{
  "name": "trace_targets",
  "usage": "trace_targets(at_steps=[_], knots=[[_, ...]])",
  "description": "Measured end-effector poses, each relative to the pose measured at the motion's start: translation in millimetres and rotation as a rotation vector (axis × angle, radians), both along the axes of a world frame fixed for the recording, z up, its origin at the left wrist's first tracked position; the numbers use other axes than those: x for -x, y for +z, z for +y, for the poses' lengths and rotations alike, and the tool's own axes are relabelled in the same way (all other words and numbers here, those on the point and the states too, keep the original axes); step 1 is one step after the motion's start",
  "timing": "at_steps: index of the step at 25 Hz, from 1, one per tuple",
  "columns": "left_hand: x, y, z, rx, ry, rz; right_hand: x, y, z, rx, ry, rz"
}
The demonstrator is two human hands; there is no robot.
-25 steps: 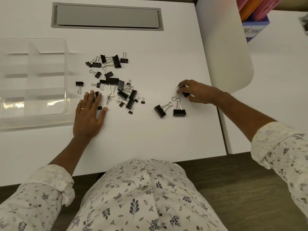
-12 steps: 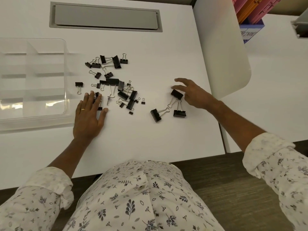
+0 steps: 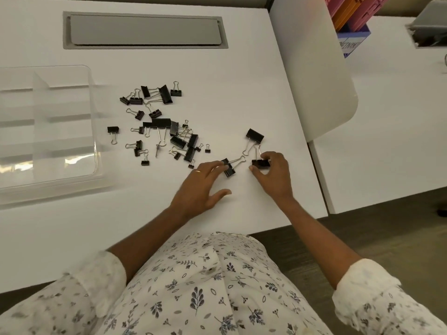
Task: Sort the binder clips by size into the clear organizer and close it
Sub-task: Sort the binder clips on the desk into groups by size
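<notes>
A heap of several black binder clips (image 3: 167,131) of mixed sizes lies in the middle of the white table. Three larger clips sit apart to its right. My right hand (image 3: 273,175) pinches one of them, a large clip (image 3: 260,163), between thumb and fingers. My left hand (image 3: 200,187) lies with spread fingers touching a second large clip (image 3: 229,168). The third large clip (image 3: 255,136) rests just beyond them, untouched. The clear organizer (image 3: 46,126) stands open at the left, its divided compartments holding nothing that I can see.
A grey cable hatch (image 3: 145,30) is set into the table's far side. A white curved divider panel (image 3: 319,68) rises at the right, with a neighbouring desk (image 3: 387,117) and coloured folders (image 3: 350,13) behind it. The table's front edge runs just above my lap.
My left hand has left the heap and slid right to the three separate clips. My right hand pulled back from the far clip and closed on the near one.
</notes>
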State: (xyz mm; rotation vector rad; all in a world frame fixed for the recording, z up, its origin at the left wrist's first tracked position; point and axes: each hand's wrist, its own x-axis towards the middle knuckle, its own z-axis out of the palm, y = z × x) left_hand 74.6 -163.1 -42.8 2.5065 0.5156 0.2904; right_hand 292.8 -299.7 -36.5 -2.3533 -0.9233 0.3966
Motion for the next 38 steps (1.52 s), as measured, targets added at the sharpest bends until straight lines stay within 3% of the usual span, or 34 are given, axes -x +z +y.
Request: trace_targets(at_steps=[6,14,20,27,33,38], knots=[[-42.8,-0.6,11.1,0.028,0.009,0.063,14.5,2.8,-11.2,0.005,0.048,-0.055],[-55.3,-2.3,16.3,0.096,0.054,0.009,8.3,2.4,-19.8,-0.023,0.082,-0.017],[-13.1,-4.7,23.2,-0.078,0.175,-0.041,15.8,3.6,-5.0,-0.141,0.110,-0.109],[62.3,-12.4,61.6,-0.167,0.463,0.048,51.2,9.1,75.1,-0.213,0.370,-0.137],[83.3,-23.1,76.8,-0.155,0.476,0.254,80.4,24.7,170.8,0.044,0.658,-0.110],[97.7,-33.4,67.0,-0.203,0.444,0.298,92.6,19.0,227.3,0.231,0.765,-0.277]])
